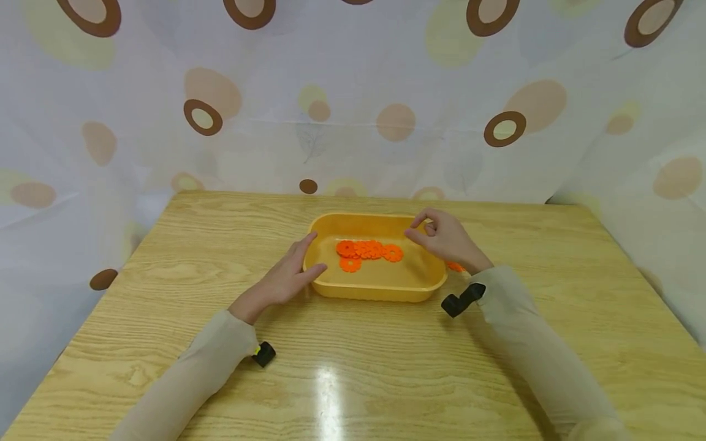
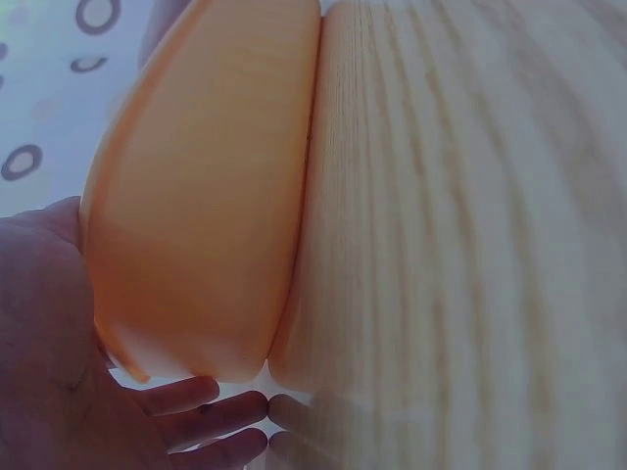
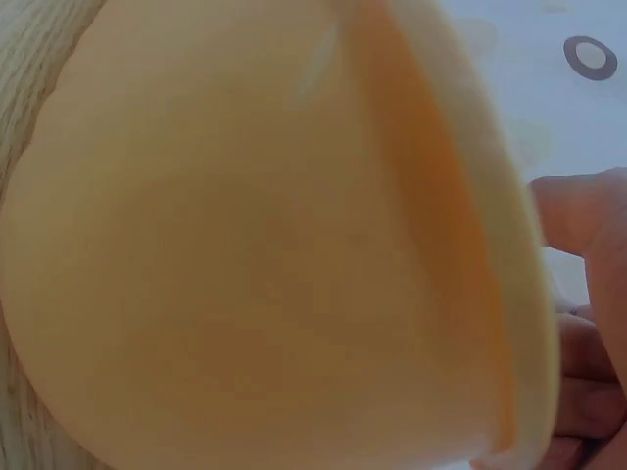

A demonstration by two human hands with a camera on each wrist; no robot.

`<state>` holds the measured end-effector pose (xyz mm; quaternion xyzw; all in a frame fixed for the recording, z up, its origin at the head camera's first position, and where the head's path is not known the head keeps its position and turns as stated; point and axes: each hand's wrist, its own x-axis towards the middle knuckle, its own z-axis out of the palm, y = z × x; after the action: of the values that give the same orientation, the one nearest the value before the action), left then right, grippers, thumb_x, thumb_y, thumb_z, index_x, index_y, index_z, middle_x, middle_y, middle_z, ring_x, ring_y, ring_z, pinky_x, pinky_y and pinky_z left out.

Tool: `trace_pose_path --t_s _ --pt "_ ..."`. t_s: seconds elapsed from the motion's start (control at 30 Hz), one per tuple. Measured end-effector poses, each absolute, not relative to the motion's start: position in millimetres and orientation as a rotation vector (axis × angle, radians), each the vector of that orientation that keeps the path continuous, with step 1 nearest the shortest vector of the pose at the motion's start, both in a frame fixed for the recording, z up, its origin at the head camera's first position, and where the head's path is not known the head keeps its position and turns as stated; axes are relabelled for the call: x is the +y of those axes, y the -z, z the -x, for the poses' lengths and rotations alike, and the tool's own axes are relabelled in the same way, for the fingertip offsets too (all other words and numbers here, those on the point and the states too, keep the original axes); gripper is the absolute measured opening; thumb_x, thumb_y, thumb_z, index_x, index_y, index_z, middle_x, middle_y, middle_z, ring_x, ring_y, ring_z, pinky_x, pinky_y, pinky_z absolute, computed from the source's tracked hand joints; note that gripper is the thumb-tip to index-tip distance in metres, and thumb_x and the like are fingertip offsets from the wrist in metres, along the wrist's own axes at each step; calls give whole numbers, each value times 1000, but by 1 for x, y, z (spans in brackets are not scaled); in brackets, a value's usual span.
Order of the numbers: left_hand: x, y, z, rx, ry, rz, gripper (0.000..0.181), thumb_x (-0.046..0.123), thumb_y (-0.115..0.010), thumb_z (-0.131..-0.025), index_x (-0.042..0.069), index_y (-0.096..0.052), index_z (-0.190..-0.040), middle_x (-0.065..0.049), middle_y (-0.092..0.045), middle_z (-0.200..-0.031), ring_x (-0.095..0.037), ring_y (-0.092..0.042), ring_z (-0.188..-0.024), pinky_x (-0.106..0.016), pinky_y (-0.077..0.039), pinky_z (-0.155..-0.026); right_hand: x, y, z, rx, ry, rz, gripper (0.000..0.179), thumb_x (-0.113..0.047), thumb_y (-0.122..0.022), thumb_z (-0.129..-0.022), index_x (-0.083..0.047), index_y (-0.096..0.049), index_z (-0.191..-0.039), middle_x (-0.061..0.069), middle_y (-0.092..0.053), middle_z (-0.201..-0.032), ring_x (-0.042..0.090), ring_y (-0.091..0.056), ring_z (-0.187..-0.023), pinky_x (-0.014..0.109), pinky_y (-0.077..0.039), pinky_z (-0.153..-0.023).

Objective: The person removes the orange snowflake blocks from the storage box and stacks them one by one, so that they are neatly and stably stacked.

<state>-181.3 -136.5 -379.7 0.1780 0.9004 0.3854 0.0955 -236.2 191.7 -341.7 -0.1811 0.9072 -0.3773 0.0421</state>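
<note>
Only the head view shows orange discs (image 1: 368, 249); left hand (image 1: 284, 278) spread against tray (image 1: 375, 293), right hand (image 1: 448, 240) curled loosely near it

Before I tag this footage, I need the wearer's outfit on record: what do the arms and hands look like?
Both arms wear long, pale beige sleeves, left and right. A small black device sits by the left wrist, with a yellow spot beside it; a longer, angular black one by the right. Left hand and right hand are bare.

No txt, nos., labels or signs legible in any pic.
</note>
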Motion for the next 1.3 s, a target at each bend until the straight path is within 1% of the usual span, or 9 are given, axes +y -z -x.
trace_pose_path --t_s 0.13,0.27,0.33,0.57,0.83,1.0,1.17,1.27,1.3 --pt "-137 379 182 2674 -1145 -525 73 34 -48 -100 6 -9 -155 -26 -20 -154 -42 -34 -137 -54 -26 -113 192 340 240 2768 1078 636 27 -29 -63 -94 -6 -63 -108 -4 -27 -52 10 -24 -43 28 -34 -53" --pt "-137 380 182 2674 -1133 -536 73 34 -48 -100 5 -8 -154 -27 -20 -154 -42 -33 -137 -54 -26 -113 192 340 242 2746 1011 713 23 -19 -61 -95 -3 -66 -112 -5 -27 -49 10 -23 -43 26 -33 -50" --pt "-137 380 182 2672 -1134 -541 73 34 -48 -100 5 -8 -154 -27 -20 -154 -42 -33 -138 -54 -26 -113 190 341 243 2713 1001 744 24 -15 -61 -94 -2 -66 -114 -5 -26 -49 10 -23 -43 26 -32 -50" --pt "-136 377 182 2661 -1144 -559 73 33 -48 -100 5 -8 -155 -27 -18 -155 -41 -33 -137 -54 -26 -114 181 347 244 2624 897 855 30 -10 -61 -93 -2 -63 -123 -6 -27 -49 10 -22 -43 25 -31 -51" --pt "-136 379 181 2669 -1149 -550 72 33 -48 -100 5 -9 -154 -27 -20 -154 -41 -37 -135 -54 -27 -113 174 346 249 2632 803 908 31 -7 -59 -93 -1 -64 -123 -7 -27 -47 9 -18 -43 25 -29 -51" --pt "-135 380 180 2673 -1148 -547 72 33 -48 -100 5 -9 -154 -27 -21 -153 -41 -40 -131 -54 -29 -112 169 346 252 2625 713 937 30 -3 -57 -90 0 -67 -119 -7 -27 -48 10 -18 -46 23 -23 -51" --pt "-135 380 181 2670 -1147 -547 72 34 -48 -100 5 -9 -154 -27 -20 -154 -41 -37 -135 -53 -27 -113 167 347 257 2646 605 1045 27 -1 -62 -88 -2 -70 -114 -8 -26 -48 9 -17 -48 23 -20 -52" --pt "-136 379 181 2673 -1149 -554 72 32 -48 -101 4 -9 -154 -27 -20 -154 -41 -34 -136 -54 -26 -113 166 348 260 2651 543 1102 28 -3 -64 -87 -1 -70 -115 -8 -26 -48 8 -16 -49 23 -20 -53" --pt "-136 378 181 2671 -1155 -550 72 32 -48 -100 4 -10 -154 -27 -20 -154 -41 -34 -136 -54 -27 -113 166 348 260 2652 521 1110 29 -4 -65 -88 0 -69 -116 -7 -28 -47 9 -16 -49 24 -21 -53"
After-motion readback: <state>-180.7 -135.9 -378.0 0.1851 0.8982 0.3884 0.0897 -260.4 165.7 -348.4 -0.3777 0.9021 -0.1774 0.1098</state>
